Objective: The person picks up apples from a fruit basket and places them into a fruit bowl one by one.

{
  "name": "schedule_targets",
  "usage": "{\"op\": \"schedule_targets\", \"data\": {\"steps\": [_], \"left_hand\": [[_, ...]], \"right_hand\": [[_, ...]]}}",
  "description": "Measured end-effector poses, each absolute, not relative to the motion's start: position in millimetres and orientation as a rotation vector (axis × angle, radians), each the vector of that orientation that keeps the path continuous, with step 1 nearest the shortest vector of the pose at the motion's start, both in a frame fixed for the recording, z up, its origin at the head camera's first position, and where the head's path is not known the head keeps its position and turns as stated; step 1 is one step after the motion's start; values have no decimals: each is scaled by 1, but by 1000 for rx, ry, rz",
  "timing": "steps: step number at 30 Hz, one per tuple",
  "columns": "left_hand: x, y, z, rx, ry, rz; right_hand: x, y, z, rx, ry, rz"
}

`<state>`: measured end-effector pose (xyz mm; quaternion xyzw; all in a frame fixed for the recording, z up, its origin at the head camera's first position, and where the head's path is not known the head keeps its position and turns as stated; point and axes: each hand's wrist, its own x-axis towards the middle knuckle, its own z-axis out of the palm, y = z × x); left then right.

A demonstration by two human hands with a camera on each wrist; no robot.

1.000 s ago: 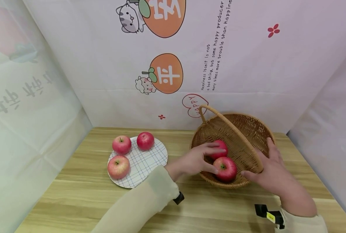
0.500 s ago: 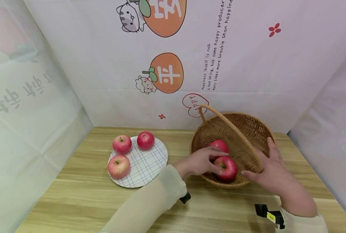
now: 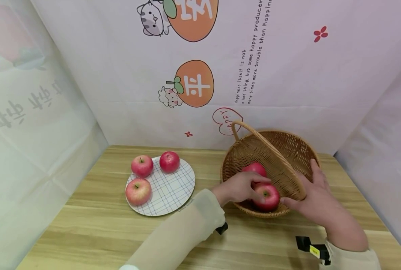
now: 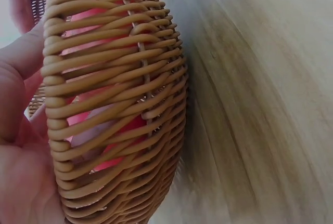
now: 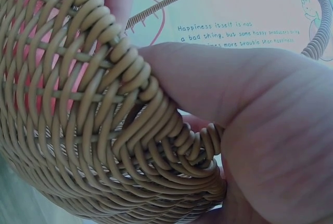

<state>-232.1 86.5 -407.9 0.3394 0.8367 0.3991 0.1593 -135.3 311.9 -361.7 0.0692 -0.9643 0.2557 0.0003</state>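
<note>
A brown wicker basket (image 3: 288, 148) with an arched handle stands on the right of the table, tipped somewhat toward the camera. Inside it are two red apples. Over the rim reaches my left hand (image 3: 239, 187), thumb and fingers around the front apple (image 3: 269, 198). The back apple (image 3: 256, 169) lies just behind that hand, partly covered by it. My right hand (image 3: 317, 200) grips the basket's right side near the handle's base. In the right wrist view the thumb (image 5: 208, 78) lies over the rim. Through the weave in the left wrist view, red apple skin (image 4: 125, 135) shows.
To the left, a round white plate (image 3: 173, 187) with a blue grid bears three apples: one at upper left (image 3: 142, 165), one at upper right (image 3: 169, 162), one paler below (image 3: 138, 191). A printed cloth wall (image 3: 136, 123) rises behind the wooden table (image 3: 85, 225).
My left hand has moved right, deeper into the basket, and its fingers have closed around the front apple, which has shifted slightly right. The right hand keeps its hold.
</note>
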Motion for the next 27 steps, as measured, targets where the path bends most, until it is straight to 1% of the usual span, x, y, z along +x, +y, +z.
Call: {"op": "schedule_targets", "data": {"steps": [7, 15, 27], "left_hand": [[-234, 91, -409, 969, 2370, 1104], [-233, 94, -409, 891, 2315, 1136], [-235, 96, -410, 970, 2222, 1045]], "right_hand": [[-135, 313, -362, 234, -3027, 790], [-135, 313, -362, 242, -3027, 780], [-136, 312, -362, 236, -3030, 757]]}}
